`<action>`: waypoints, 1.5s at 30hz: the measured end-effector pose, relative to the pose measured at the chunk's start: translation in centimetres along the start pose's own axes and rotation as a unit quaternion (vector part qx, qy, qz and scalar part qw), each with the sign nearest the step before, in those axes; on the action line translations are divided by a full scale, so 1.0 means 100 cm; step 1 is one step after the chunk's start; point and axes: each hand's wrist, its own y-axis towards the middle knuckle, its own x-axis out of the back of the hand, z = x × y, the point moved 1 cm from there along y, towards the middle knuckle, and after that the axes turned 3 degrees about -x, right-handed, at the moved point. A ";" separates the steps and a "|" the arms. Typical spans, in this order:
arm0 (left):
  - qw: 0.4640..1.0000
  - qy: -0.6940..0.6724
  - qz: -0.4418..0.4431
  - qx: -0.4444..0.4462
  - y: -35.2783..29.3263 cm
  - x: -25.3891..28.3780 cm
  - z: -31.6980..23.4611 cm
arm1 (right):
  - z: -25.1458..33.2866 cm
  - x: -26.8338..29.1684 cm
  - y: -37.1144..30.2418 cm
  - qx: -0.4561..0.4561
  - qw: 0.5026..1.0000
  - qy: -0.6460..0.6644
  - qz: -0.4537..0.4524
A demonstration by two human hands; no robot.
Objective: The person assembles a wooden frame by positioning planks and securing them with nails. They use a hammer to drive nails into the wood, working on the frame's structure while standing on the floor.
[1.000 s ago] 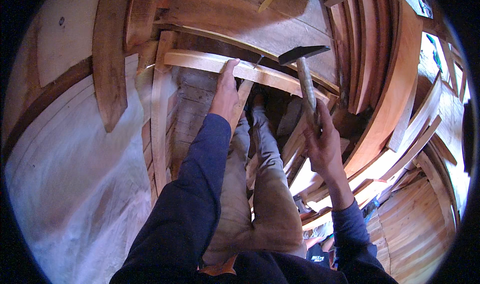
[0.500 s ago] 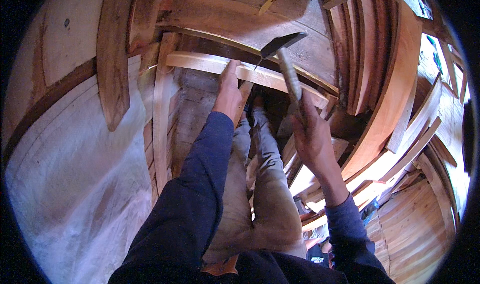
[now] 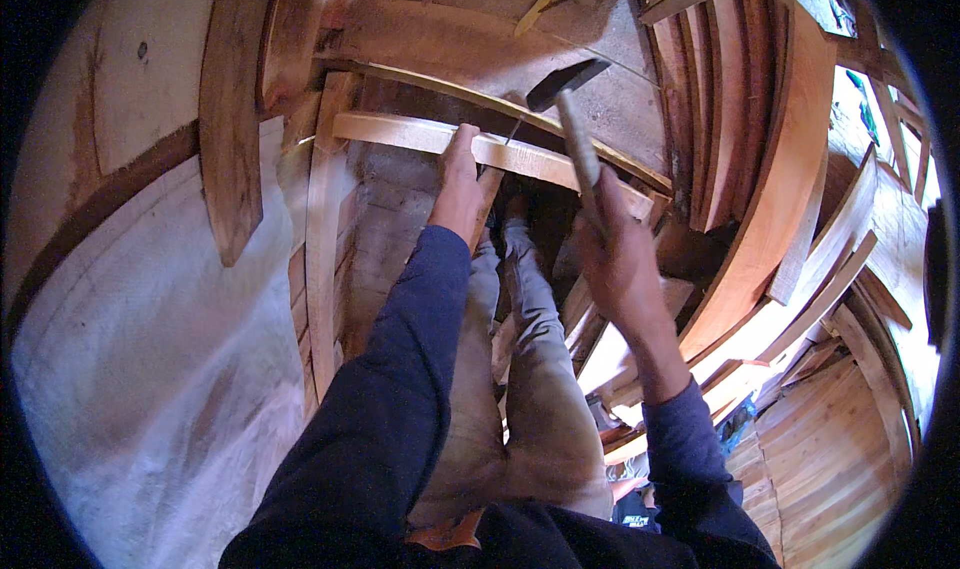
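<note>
Along pale batten (image 3: 540, 165) | left hand (image 3: 458, 184) clasping it | right hand (image 3: 617, 251) gripping hammer (image 3: 578, 134) | nail (image 3: 514, 132) jutting up

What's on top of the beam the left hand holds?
A slanting nail stands on the beam, right of the left hand; that hand hides the wood beneath it.

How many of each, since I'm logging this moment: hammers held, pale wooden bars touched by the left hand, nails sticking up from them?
Hammer, in the right hand: 1
Pale wooden bar, under the left hand: 1
Nail: 1
Total: 3
</note>
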 end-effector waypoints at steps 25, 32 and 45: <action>0.939 -0.229 -0.015 0.256 0.014 -0.005 -0.001 | 0.006 0.012 0.010 -0.024 1.000 -0.004 0.003; 0.941 -0.235 -0.031 0.243 0.012 -0.006 -0.005 | 0.003 0.012 0.013 0.077 0.985 0.010 -0.154; 0.991 -0.115 0.013 0.063 -0.014 -0.007 -0.037 | -0.012 0.007 0.001 0.015 0.999 -0.004 -0.042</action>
